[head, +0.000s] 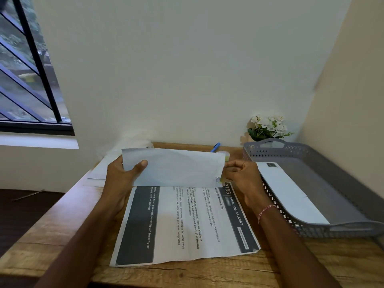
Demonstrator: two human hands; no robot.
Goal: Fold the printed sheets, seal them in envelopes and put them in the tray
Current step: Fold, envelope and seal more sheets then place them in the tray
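Long white paper envelope (pixel 176 167) held up off the wooden tabletop (pixel 62 225) between both hands, long edge level.

Left hand (pixel 124 173): left end of the envelope is gripped, thumb laid across the near face, fingers hidden behind.

Right hand (pixel 241 173): fingers are curled, and the right end of the envelope is pinched at its lower corner. A pink and white braided band (pixel 267 212) is worn on this wrist.

Printed white sheet with dark grey header bars (pixel 187 225): laid flat on the tabletop directly below both hands, text running sideways to the viewer. Its far edge is covered by the held envelope, and a crease is seen across its near part.

Grey perforated plastic tray (pixel 324 183): set on the tabletop just to the right of the right hand. One flat white envelope (pixel 291 194) is seen lying inside it along the side nearest that hand.

Beyond the left hand: loose white papers (pixel 101 169), flat on the tabletop, count not readable.

Beyond the right hand: blue pen (pixel 215 146), partly hidden by the envelope. Beside it sits a small pale yellow-green object (pixel 225 155), too blurred to identify.

Further beyond, in the wall corner behind the tray: white flowers with green leaves (pixel 268 125).

Well to the left of the left hand: dark-barred window (pixel 27 80).
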